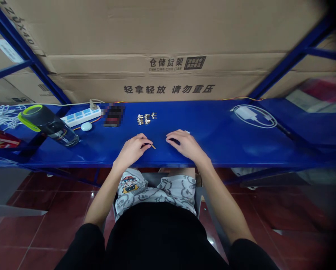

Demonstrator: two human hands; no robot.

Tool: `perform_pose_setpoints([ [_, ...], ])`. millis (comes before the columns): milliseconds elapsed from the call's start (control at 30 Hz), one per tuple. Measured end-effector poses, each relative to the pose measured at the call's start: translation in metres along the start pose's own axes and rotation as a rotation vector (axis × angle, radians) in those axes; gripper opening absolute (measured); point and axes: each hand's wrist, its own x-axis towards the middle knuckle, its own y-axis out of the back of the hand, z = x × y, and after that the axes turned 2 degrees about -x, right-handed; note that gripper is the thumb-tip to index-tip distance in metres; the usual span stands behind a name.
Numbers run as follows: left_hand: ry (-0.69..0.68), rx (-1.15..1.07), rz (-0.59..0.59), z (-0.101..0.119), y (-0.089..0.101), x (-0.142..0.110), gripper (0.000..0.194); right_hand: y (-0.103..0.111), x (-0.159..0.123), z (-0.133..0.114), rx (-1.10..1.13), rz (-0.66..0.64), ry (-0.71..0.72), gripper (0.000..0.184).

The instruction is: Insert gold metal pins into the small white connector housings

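My left hand (133,149) is just above the front of the blue shelf, its thumb and forefinger pinched on a thin brass-coloured pin (153,146). The pin sticks out to the right of the fingertips. Across a small gap, my right hand (186,144) has its fingers curved, with thumb and forefinger slightly apart and nothing visible between the tips. A tiny whitish piece (187,132) shows at the far side of its knuckles; I cannot tell whether the hand touches it. Beyond both hands, several small metal fittings (147,117), silver and brass-coloured, lie in a loose group.
On the left of the blue shelf (212,127) are a tilted dark bottle (51,125), a white power strip (82,115), a white rounded object (86,126) and a blurred dark item (114,115). A white charger (245,113) with coiled cable lies right. Cardboard (168,37) stands behind.
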Motion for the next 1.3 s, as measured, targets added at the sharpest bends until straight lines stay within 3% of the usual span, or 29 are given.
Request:
perform_pose_setpoints([
  [333, 0.032, -0.055, 0.043, 0.000, -0.007, 0.007, 0.018, -0.001, -0.001, 0.000, 0.009, 0.012, -0.010, 0.020],
  [567, -0.052, -0.122, 0.120, 0.001, -0.018, 0.009, 0.017, -0.001, 0.000, 0.000, 0.071, 0.036, 0.020, 0.017],
  [900, -0.208, -0.211, 0.258, 0.001, -0.021, 0.008, 0.016, 0.007, 0.000, -0.018, 0.509, 0.078, -0.059, 0.015],
  [1067, -0.321, -0.157, 0.326, 0.006, -0.019, 0.007, 0.017, 0.003, 0.000, -0.025, 0.759, 0.023, -0.029, 0.024],
  [1300, -0.343, -0.077, 0.353, 0.007, -0.019, 0.006, 0.015, 0.000, 0.001, -0.025, 0.750, 0.103, -0.040, 0.017],
])
